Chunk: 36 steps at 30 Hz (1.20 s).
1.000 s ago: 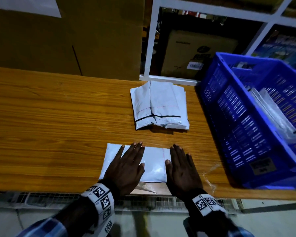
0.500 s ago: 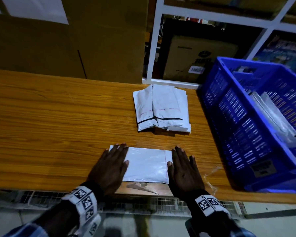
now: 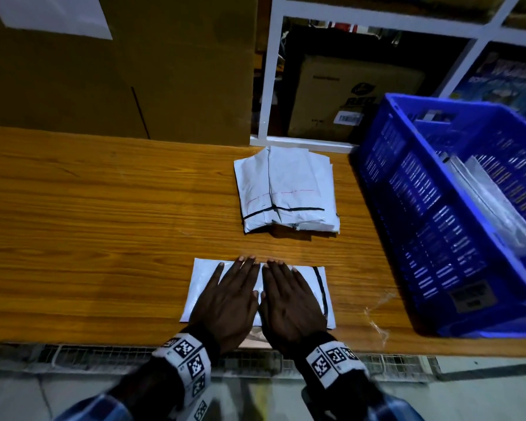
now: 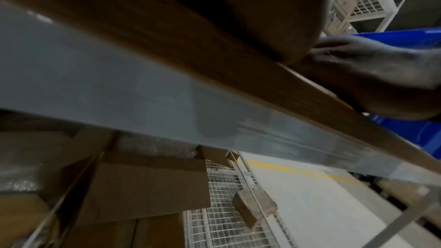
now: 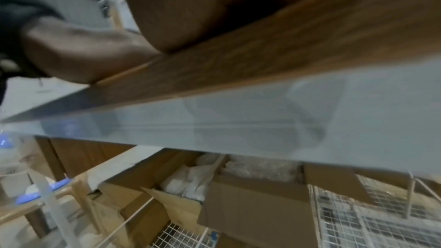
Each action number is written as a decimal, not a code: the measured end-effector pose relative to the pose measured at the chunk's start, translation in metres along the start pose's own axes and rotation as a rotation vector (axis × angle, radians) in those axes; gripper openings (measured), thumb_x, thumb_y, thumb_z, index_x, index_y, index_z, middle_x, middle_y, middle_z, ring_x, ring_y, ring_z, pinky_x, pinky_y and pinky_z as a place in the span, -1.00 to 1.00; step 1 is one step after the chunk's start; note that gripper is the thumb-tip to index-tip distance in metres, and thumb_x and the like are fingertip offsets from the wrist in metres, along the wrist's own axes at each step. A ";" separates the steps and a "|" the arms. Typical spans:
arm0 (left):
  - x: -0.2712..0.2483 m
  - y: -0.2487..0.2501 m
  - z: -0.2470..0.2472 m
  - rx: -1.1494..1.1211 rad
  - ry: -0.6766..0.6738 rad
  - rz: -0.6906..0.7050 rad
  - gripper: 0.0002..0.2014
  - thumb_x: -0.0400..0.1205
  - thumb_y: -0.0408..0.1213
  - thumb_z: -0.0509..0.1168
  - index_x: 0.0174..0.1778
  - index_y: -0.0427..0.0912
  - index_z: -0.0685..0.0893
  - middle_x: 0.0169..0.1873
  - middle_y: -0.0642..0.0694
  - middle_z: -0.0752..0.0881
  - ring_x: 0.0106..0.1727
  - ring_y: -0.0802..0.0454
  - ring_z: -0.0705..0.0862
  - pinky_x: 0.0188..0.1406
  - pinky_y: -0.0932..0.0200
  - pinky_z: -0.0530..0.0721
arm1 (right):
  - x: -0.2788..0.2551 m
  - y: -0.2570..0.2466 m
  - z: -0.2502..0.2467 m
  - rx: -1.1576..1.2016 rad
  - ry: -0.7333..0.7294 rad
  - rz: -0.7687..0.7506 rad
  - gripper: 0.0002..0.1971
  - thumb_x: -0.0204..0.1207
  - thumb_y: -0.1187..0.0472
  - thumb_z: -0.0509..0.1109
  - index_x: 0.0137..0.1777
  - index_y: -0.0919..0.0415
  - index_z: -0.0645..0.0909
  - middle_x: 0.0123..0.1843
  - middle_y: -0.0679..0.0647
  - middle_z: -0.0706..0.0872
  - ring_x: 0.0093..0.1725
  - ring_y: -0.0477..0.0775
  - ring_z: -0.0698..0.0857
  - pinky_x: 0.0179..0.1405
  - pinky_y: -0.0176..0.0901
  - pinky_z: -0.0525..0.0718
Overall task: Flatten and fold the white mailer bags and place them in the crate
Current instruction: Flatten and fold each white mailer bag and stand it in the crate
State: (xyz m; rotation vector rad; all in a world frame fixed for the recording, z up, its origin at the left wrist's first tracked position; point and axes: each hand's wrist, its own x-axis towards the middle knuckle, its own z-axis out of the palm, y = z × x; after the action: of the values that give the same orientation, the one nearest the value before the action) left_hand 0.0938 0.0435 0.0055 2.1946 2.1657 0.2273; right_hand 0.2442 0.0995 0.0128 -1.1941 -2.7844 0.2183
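A white mailer bag (image 3: pixel 201 284) lies flat near the front edge of the wooden table (image 3: pixel 88 232). Both hands press on it side by side, palms down with straight fingers: my left hand (image 3: pixel 230 296) on its middle, my right hand (image 3: pixel 289 299) beside it, leaving a black stripe at the bag's right end uncovered. A stack of folded white mailer bags (image 3: pixel 286 192) lies further back. The blue crate (image 3: pixel 456 214) stands at the right with pale bags inside. The wrist views show only the table edge (image 4: pixel 214 74) and the heels of the hands.
Large cardboard boxes (image 3: pixel 119 71) stand behind the table at the left, a white shelf frame (image 3: pixel 269 74) with boxes at the back. A scrap of clear plastic (image 3: pixel 377 311) lies by the crate. Below the table are cartons (image 5: pixel 238 205) and wire mesh.
Both hands slid inward from the bag's two ends and now lie together over its middle. The black stripe at the bag's right end has come into sight.
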 end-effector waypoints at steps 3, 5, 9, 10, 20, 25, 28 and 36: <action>0.001 -0.003 -0.002 0.001 -0.004 -0.004 -0.45 0.72 -0.03 -0.07 0.59 -0.19 0.41 0.58 -0.13 0.38 0.61 -0.04 0.34 0.53 -0.12 0.19 | 0.000 0.003 0.000 0.012 0.017 0.012 -0.44 0.72 0.03 -0.08 0.55 0.31 0.45 0.58 0.24 0.45 0.58 0.19 0.41 0.57 0.11 0.24; -0.003 -0.011 -0.005 0.004 -0.006 -0.030 -0.43 0.74 0.01 -0.14 0.60 -0.17 0.39 0.59 -0.10 0.38 0.61 -0.04 0.34 0.55 -0.09 0.16 | -0.006 0.015 -0.002 -0.009 0.032 0.061 -0.43 0.72 0.00 -0.09 0.56 0.30 0.43 0.60 0.21 0.43 0.59 0.18 0.40 0.58 0.11 0.18; -0.026 -0.051 -0.004 -0.052 -0.033 -0.155 -0.30 0.72 0.15 -0.41 0.69 -0.10 0.19 0.67 -0.02 0.14 0.67 0.01 0.14 0.61 0.02 -0.06 | -0.027 0.052 -0.012 -0.026 0.037 0.170 -0.26 0.69 -0.15 -0.40 0.67 0.23 0.23 0.71 0.09 0.15 0.69 0.05 0.13 0.65 -0.01 -0.15; -0.030 -0.060 -0.003 -0.061 -0.034 -0.163 -0.28 0.70 0.18 -0.46 0.70 -0.10 0.11 0.68 0.00 0.06 0.69 0.02 0.07 0.61 0.07 -0.16 | -0.029 0.055 -0.013 -0.022 0.026 0.174 -0.22 0.66 -0.17 -0.47 0.69 0.23 0.16 0.72 0.08 0.07 0.71 0.04 0.06 0.64 -0.03 -0.24; -0.002 -0.001 -0.010 -0.033 -0.033 -0.004 -0.44 0.76 -0.11 -0.20 0.54 -0.30 0.45 0.53 -0.22 0.45 0.57 -0.10 0.40 0.46 -0.17 0.26 | -0.002 -0.004 -0.006 0.025 -0.050 0.034 -0.36 0.72 0.02 -0.24 0.55 0.37 0.42 0.61 0.27 0.38 0.60 0.23 0.37 0.55 0.13 0.13; -0.004 -0.006 -0.007 -0.030 -0.046 -0.025 -0.44 0.74 -0.03 -0.11 0.62 -0.18 0.35 0.62 -0.10 0.32 0.64 -0.01 0.28 0.54 -0.13 0.19 | -0.005 0.001 -0.005 0.055 0.011 0.044 -0.46 0.71 0.03 -0.02 0.57 0.29 0.43 0.59 0.21 0.44 0.58 0.17 0.42 0.57 0.09 0.19; -0.010 -0.021 -0.009 -0.045 -0.059 -0.057 -0.40 0.75 0.07 -0.18 0.65 -0.14 0.29 0.63 -0.05 0.27 0.65 0.01 0.24 0.60 -0.04 0.07 | -0.014 0.019 -0.008 0.052 0.027 0.105 -0.38 0.74 -0.10 -0.16 0.63 0.24 0.32 0.66 0.13 0.30 0.66 0.11 0.27 0.63 0.11 0.09; -0.050 -0.082 -0.018 -0.176 -0.029 -0.179 -0.17 0.59 0.39 -0.39 0.70 -0.07 -0.13 0.67 0.08 -0.13 0.67 0.21 -0.25 0.60 0.26 -0.33 | -0.051 0.063 -0.029 0.087 -0.046 0.170 -0.22 0.62 -0.31 -0.39 0.73 0.15 -0.15 0.72 0.01 -0.26 0.69 -0.09 -0.32 0.63 -0.12 -0.38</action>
State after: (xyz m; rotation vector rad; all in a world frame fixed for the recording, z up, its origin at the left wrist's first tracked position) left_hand 0.0100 -0.0064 0.0084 1.8893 2.2162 0.3596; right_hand 0.3286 0.1085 0.0286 -1.4210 -2.6808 0.3806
